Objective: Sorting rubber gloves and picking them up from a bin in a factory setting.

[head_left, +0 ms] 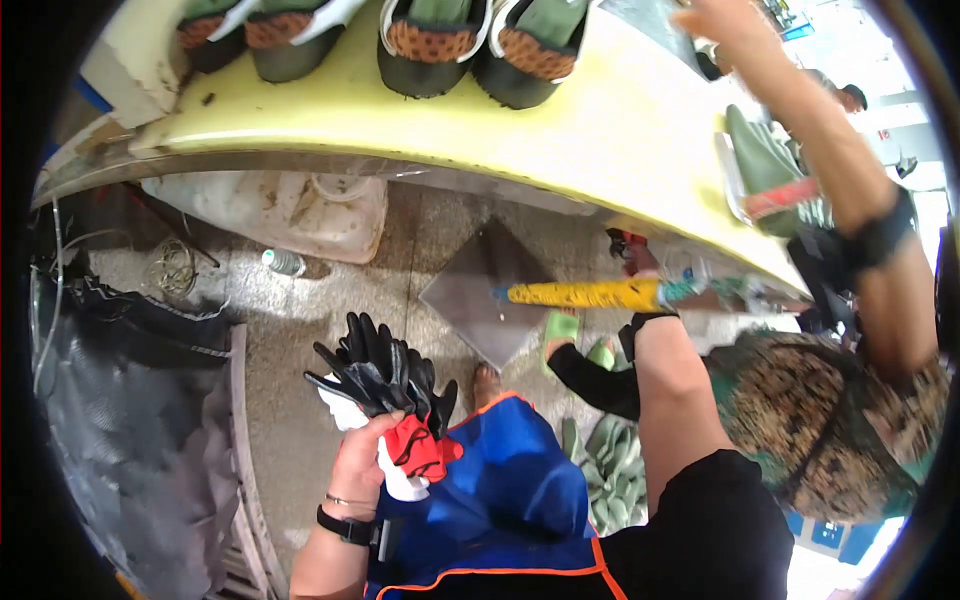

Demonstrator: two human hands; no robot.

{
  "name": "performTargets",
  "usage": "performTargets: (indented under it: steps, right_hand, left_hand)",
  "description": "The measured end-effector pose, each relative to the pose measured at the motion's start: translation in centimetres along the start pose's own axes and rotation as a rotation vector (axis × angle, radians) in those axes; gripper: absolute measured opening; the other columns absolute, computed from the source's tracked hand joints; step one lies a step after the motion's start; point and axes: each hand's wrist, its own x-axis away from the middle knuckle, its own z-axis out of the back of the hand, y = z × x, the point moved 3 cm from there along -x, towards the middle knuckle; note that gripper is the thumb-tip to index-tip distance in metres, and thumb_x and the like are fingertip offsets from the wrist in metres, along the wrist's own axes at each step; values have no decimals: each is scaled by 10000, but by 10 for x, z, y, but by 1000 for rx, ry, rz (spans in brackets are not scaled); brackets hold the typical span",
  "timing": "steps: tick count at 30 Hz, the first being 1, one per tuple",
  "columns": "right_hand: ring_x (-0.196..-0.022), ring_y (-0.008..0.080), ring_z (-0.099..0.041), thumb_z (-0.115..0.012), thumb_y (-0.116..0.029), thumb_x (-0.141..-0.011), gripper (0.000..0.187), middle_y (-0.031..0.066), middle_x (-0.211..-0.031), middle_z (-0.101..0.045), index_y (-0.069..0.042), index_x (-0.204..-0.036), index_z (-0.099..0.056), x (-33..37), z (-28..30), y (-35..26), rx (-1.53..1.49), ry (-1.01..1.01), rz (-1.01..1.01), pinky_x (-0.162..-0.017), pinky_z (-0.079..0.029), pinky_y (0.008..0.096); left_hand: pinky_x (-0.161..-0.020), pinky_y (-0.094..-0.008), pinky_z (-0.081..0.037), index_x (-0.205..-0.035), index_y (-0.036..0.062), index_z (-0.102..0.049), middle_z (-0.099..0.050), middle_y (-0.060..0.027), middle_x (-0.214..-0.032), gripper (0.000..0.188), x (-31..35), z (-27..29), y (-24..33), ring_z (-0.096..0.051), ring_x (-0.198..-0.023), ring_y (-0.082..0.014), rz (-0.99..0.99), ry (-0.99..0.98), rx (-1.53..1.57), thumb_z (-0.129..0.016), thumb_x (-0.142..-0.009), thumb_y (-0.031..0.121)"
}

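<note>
My left hand (pixel 368 445) is closed around a bunch of gloves (pixel 385 375) with black coated fingers and red cuffs. White cloth (pixel 405 485) hangs out below the same grip. My right arm reaches forward, a black band at its wrist, to the underside of the table edge. A yellow tube (pixel 585 293) crosses in front of my right hand (pixel 643 262), hiding most of it. Just beyond that hand is a small red and black thing (pixel 625 241); whether the hand holds it I cannot tell.
Green shoes (pixel 430 45) with spotted heels stand on the yellow table (pixel 300 125). At right a co-worker's head (pixel 800 420) and raised arm (pixel 820 130) are close. Below lie a dark floor plate (pixel 488 295), a thread spool (pixel 283 263) and green shoe pieces (pixel 612 470); black sheeting (pixel 140 440) is at left.
</note>
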Motion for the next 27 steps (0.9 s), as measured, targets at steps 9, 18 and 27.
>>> performTargets:
  steps: [9, 18, 27]
  right_hand:
    - [-615, 134, -459, -624, -175, -827, 94, 7, -718, -465, -130, -796, -548, 87, -66, -36, -383, 94, -371, -545, -412, 278]
    - [-759, 139, -519, -593, -169, -862, 60, 30, -839, -544, -109, -854, -597, 169, -29, 104, -569, 215, -897, -649, -446, 284]
    - [-898, 145, -577, -562, -162, -897, 111, 53, -957, -620, -89, -909, -644, 221, -23, 125, -701, 466, -1527, -749, -479, 290]
  left_hand:
    - [-854, -362, -522, -1227, -27, -493, -623, -132, -1101, 455, -124, -21, -9, -638, -953, -250, -153, -142, -94, -580, -782, -63]
    - [-900, -372, -499, -1273, -30, -458, -601, -144, -1154, 533, -147, -18, 5, -622, -998, -266, -392, -26, -170, -571, -753, -68]
    - [-931, -348, -477, -1224, -15, -525, -617, -105, -1155, 517, -138, -57, 12, -600, -1050, -226, -346, -108, -311, -621, -718, -58]
